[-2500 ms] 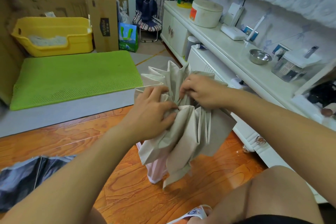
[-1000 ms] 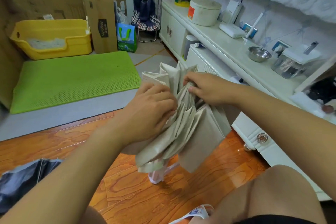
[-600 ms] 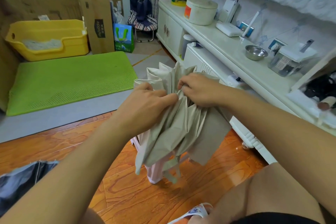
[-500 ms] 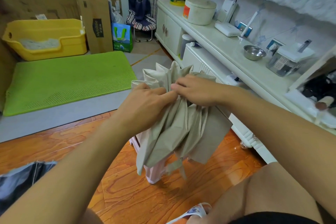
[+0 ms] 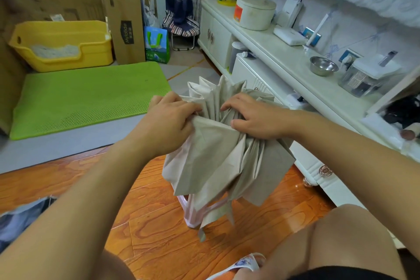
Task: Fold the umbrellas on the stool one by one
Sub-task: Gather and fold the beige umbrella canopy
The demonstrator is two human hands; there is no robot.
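Since half a second ago, one beige panel has been pulled flat across the front of the bundle, and the two hands have been drawn slightly apart. A beige umbrella [image 5: 227, 150], collapsed with its cloth bunched in loose pleats, is held at frame centre, above a pink stool [image 5: 193, 213] seen only in part beneath the hanging folds. The cloth is gripped at the umbrella's 9 o'clock by the left hand [image 5: 166, 125], fingers curled round a gathered edge. At 3 o'clock the right hand [image 5: 254, 118] is laid on the pleats with the thumb pinching a fold against the fingers. A strap or loose tip is seen dangling at 6 o'clock.

Pleat sorting is judged to be under way, with wrapping not yet begun. If either grip is eased too early, the gathered panels are likely to be sprung open and the order lost; a rib could also be snagged in cloth twisted the wrong way.

At 8 o'clock, on the wooden floor [image 5: 147, 223], a dark umbrella [image 5: 20, 218] is partly seen. A green mat [image 5: 86, 95] and a yellow tray [image 5: 61, 43] are placed at 10 o'clock, a white cabinet [image 5: 284, 63] at 2 o'clock.
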